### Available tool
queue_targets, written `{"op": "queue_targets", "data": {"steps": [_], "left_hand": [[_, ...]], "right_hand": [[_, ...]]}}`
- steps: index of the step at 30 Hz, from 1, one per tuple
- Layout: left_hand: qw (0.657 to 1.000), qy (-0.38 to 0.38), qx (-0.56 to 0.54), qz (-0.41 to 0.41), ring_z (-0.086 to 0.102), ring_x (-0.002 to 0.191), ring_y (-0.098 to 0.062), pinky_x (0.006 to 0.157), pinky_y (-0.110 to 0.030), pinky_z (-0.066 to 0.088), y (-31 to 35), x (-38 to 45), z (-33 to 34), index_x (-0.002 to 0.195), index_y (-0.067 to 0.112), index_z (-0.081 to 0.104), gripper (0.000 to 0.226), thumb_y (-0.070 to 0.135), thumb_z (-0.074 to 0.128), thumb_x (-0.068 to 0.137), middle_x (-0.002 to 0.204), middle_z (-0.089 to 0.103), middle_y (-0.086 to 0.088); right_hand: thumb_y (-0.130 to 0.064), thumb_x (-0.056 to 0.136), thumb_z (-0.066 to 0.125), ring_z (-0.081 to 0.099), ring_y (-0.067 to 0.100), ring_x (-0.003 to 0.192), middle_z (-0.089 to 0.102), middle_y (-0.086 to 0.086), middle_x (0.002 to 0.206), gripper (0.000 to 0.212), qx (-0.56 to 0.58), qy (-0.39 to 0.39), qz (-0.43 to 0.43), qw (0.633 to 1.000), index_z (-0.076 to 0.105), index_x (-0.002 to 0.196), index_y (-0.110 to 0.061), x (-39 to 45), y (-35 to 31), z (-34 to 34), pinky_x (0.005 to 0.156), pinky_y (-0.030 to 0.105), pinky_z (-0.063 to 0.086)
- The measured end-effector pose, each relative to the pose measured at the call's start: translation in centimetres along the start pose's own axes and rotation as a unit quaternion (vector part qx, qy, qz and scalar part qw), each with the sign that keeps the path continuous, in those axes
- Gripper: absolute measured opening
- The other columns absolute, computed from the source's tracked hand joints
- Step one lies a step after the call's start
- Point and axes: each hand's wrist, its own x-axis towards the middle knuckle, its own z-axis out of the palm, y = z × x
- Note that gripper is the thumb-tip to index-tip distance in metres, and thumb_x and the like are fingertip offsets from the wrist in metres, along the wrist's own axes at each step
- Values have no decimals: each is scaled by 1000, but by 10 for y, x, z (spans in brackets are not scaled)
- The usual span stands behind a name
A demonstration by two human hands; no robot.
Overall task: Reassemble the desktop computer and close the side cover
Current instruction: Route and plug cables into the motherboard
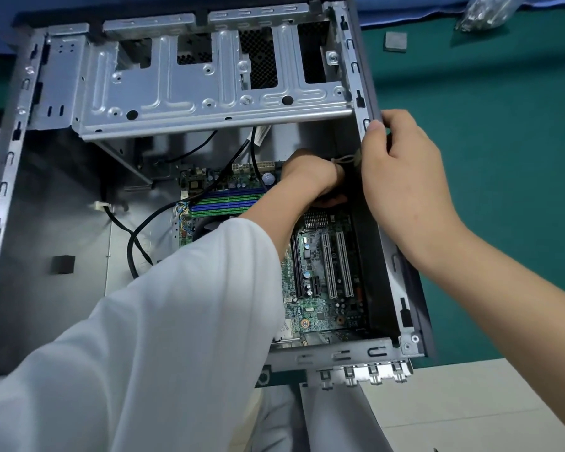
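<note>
Bare right hand (pixel 402 187) gripped computer case (pixel 371 102) wall rim; left hand (pixel 310 177) deep by motherboard (pixel 320 275), curled on cable (pixel 346 159), grip unclear.

Green motherboard (pixel 320 285); white sleeve (pixel 163 321) — teal mat (pixel 486 125)

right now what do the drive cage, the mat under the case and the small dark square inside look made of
Drive cage: bare sheet metal, likely steel, matte silver with stamped ribs and punched holes.
Mat: smooth green surface, perhaps rubber or vinyl; no texture visible.
Small dark square: matte black block, possibly foam or rubber; cannot tell which.
</note>
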Motion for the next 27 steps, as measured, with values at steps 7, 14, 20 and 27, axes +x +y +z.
{"op": "queue_targets", "data": {"steps": [7, 14, 20, 27], "left_hand": [[927, 41, 324, 184, 57, 85, -33, 67, -30, 39, -19, -14, -5, 76, 4, 56, 12, 4, 50, 87, 85, 59, -16], [841, 13, 404, 359, 47, 127, -19, 113, -27, 27, -66, -54, -79, 125, 14, 63, 57, -16, 47, 79, 133, 57, -3], [880, 139, 372, 262, 53, 118, -25, 104, -27, 32, -105, -58, -144, 116, 10, 68, 28, 17, 63, 89, 123, 62, -8], [928, 145, 319, 127, 49, 123, -28, 97, -30, 36, -120, -49, -155, 132, 20, 54, 43, 39, 53, 94, 132, 54, -12]], "right_hand": [[-34, 101, 29, 51, 31, 101, 54, 7, 115, 34, -154, 36, -10, 987, 51, 117, -15, -8, -4, -1, 74, 39, 38], [-11, 89, 41, 41, 33, 104, 46, 16, 111, 30, -357, 92, -173, 913, 54, 115, -6, -20, -11, -6, 65, 36, 25], [-2, 74, 54, 48, 34, 100, 56, 13, 103, 37, -420, -78, -337, 839, 59, 110, -7, -46, -21, 17, 79, 39, 34], [-17, 95, 41, 57, 25, 99, 58, -1, 112, 35, -280, -264, -261, 885, 40, 128, -27, -56, -11, 57, 65, 36, 45]]}}
